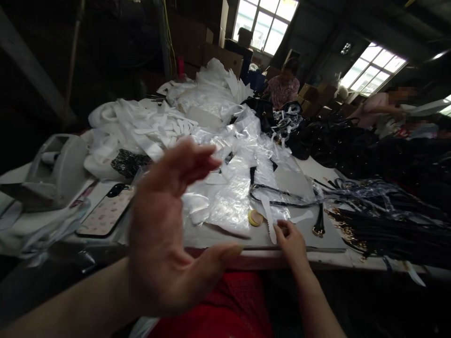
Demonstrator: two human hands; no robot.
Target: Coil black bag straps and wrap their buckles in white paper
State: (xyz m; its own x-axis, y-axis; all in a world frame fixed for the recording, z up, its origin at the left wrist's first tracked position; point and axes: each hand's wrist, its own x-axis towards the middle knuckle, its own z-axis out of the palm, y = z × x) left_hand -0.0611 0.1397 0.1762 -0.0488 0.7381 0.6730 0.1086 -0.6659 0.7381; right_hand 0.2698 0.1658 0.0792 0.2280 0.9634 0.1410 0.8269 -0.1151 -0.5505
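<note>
My left hand (165, 225) is raised close to the camera, its fingers bent and its thumb well apart, with nothing between them. Near the table's front edge, my right hand (291, 241) has its fingers closed at the edge of a white strip with a toothed side (268, 218). A second white strip (302, 217) lies just beyond that hand. Beside the first strip is a small round yellow-rimmed item (255, 218). A black strap (292, 203), partly in clear film, loops across the clear plastic bags (232, 202).
A grey tape dispenser (58, 171) and a phone (105, 211) are on the left. White foam-like pieces (127, 122) are heaped behind. Black straps with gold buckles (380, 234) cover the right side, below dark bags (352, 145). Two people (282, 89) are across the table.
</note>
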